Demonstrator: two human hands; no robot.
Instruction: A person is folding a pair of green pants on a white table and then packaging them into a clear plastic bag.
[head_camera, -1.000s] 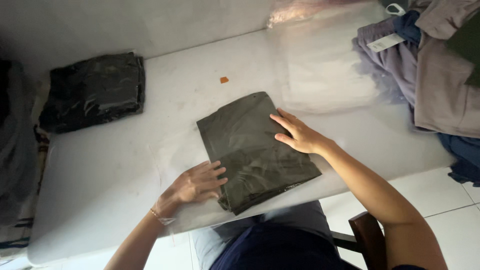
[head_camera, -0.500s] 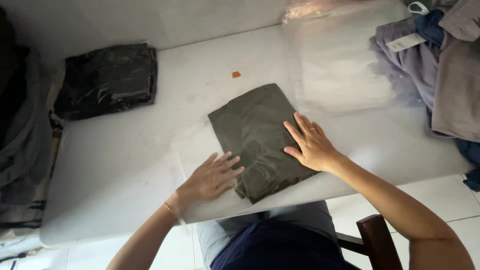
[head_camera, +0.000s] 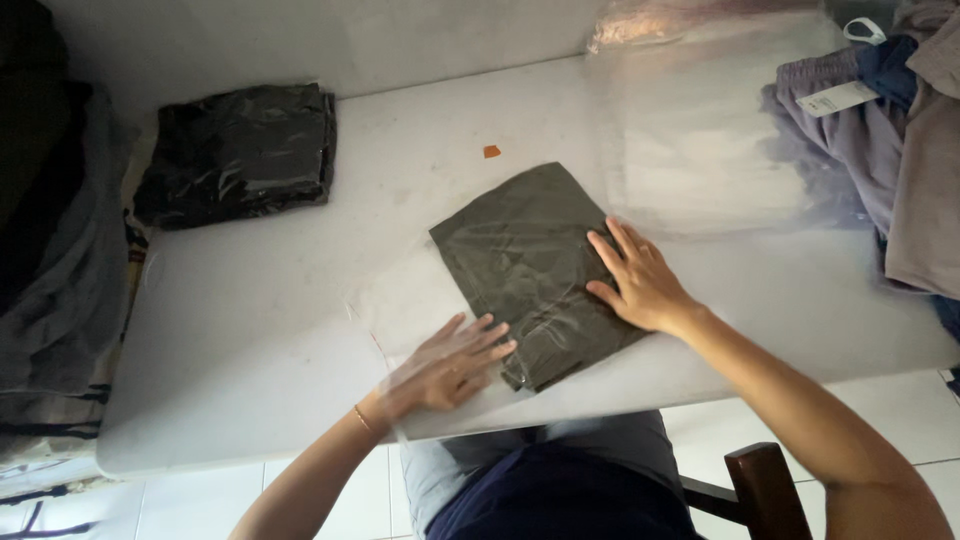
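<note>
- Left hand (head_camera: 450, 362): palm down, fingers spread, flat at the near-left edge of the bagged olive garment (head_camera: 530, 265).
- Right hand (head_camera: 636, 278): open, pressing flat on its right side.

I count two hands on the surface (head_camera: 300, 330): one left hand (head_camera: 450, 365) and one right hand (head_camera: 640, 285). Under them I see one folded olive green garment in a clear bag (head_camera: 525, 265). Far to the left there is one bagged stack of black garments (head_camera: 240, 155). I count one small orange scrap (head_camera: 491, 151), one pile of empty clear bags (head_camera: 715, 150), one white tag (head_camera: 838, 97) and one wooden chair (head_camera: 765, 490).
</note>
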